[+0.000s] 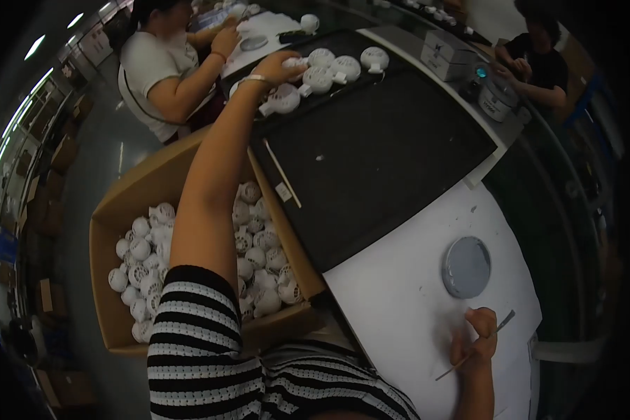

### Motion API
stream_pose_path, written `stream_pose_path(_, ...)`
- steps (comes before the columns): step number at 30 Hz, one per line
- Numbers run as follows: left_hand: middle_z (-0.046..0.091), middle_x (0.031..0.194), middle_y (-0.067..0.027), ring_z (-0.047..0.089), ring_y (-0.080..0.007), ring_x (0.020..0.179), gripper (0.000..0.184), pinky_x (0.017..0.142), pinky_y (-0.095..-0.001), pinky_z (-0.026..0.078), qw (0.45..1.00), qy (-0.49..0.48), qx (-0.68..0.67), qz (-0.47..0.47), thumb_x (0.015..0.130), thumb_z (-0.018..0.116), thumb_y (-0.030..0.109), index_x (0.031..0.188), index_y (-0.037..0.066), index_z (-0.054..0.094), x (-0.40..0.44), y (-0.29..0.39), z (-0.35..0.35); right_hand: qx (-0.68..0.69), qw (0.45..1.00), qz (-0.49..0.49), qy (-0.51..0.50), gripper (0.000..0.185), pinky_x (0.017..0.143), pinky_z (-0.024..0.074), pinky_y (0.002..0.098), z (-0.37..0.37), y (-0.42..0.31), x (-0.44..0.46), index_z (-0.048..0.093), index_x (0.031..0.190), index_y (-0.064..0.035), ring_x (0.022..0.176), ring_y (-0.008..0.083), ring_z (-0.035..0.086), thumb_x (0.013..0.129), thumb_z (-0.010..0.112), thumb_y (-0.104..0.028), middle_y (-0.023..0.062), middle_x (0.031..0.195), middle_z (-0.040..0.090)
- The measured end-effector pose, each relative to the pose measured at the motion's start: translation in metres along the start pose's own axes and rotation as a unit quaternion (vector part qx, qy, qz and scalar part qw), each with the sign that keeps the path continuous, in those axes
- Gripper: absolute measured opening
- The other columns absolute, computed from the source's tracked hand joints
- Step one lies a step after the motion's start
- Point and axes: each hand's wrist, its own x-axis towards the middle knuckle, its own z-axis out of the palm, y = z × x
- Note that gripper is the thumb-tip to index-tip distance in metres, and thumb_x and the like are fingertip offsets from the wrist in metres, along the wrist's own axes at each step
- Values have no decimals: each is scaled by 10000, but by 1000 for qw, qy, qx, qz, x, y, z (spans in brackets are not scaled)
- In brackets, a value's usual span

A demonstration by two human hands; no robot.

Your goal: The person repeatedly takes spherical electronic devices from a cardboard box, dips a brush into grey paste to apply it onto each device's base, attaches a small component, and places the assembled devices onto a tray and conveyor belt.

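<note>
My left hand [278,68] reaches to the far end of the black mat [378,154]. Its fingers close around a white round slotted plastic housing [296,62], partly hidden by them. Beside it lie several more housings, among them one near my wrist [285,99] and one at the right end of the group [374,59]. Over the white sheet [392,308], my right hand [479,339] grips a thin stick-like tool [504,321] with a flat grey end pointing up and right. Just beyond that hand sits a round dish [467,267] of grey material.
A cardboard box [129,178] full of similar white housings stands left of the mat, beneath my left arm. A thin pale stick [281,171] lies on the mat's left edge. Two other people work across the bench, near a white carton [444,54] and a tub [497,100].
</note>
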Motion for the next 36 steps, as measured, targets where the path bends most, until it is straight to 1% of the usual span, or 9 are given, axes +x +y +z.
stream_pose_path(2, 577, 1020, -53, 534, -151, 935, 407, 782, -284, 432, 991, 104, 1, 83, 802, 590, 328, 1116, 76, 530, -58, 29, -16, 36, 999, 13, -22, 344, 612, 434, 419, -3, -4, -8, 285, 757, -82, 754, 315, 518, 622, 574, 45, 211, 999, 547)
stream_pose_path(5, 577, 974, -29, 537, -112, 902, 340, 750, -249, 445, 993, -80, -84, -28, 803, 601, 248, 1085, 71, 534, -165, 20, -50, 22, 998, 53, 11, 304, 640, 438, 433, -4, -7, -8, 262, 817, -82, 782, 320, 517, 718, 523, 38, 222, 1007, 540)
stream_pose_path(6, 578, 959, -33, 541, -118, 898, 315, 745, -251, 451, 991, -46, -113, 48, 799, 609, 213, 1068, 65, 538, -221, 56, -51, 8, 998, 57, 13, 287, 659, 441, 438, -4, -6, -9, 249, 834, -83, 789, 322, 517, 752, 499, 33, 229, 1012, 535)
stream_pose_path(10, 554, 978, -123, 560, -251, 880, 385, 770, -340, 450, 961, -262, 75, -34, 713, 660, 145, 1068, 84, 523, -363, 48, -49, -26, 998, 57, -29, 246, 733, 459, 437, -6, -8, -9, 249, 873, -103, 847, 333, 528, 819, 455, 22, 229, 1050, 526)
stream_pose_path(12, 538, 954, -151, 534, -302, 891, 445, 770, -370, 429, 925, -300, 109, -209, 663, 699, 186, 1044, 53, 510, -411, 46, -42, -51, 996, 49, -55, 245, 747, 464, 435, -7, -10, -8, 254, 884, -110, 866, 332, 531, 823, 446, 29, 225, 1062, 524)
stream_pose_path(16, 511, 964, -215, 522, -331, 888, 699, 772, -365, 426, 885, -264, 107, -368, 555, 756, 412, 1002, -39, 464, -463, 9, -30, -36, 996, 52, -58, 270, 777, 463, 437, -10, -9, -12, 267, 920, -130, 893, 327, 536, 823, 441, 52, 216, 1074, 521)
stream_pose_path(23, 464, 987, -249, 493, -350, 892, 750, 763, -378, 427, 887, -186, 21, -423, 530, 768, 389, 1033, -34, 407, -465, 11, 7, -44, 996, 41, -60, 277, 788, 459, 439, -9, -12, -14, 271, 951, -135, 901, 311, 535, 828, 434, 52, 215, 1063, 520)
stream_pose_path(30, 381, 951, -164, 438, -304, 815, 620, 739, -357, 423, 968, 30, 101, -228, 510, 719, 179, 1032, 41, 415, -423, 50, -5, -44, 997, 47, -35, 286, 793, 448, 447, -9, -10, -20, 267, 922, -127, 892, 332, 533, 810, 443, 68, 206, 1076, 522)
stream_pose_path(36, 386, 970, -149, 437, -303, 908, 590, 809, -344, 402, 991, 59, 80, -87, 520, 679, 105, 1037, 29, 406, -358, 103, -19, -54, 997, 43, -25, 280, 739, 438, 464, -7, -16, -18, 281, 912, -100, 877, 364, 514, 778, 442, 86, 213, 1094, 512)
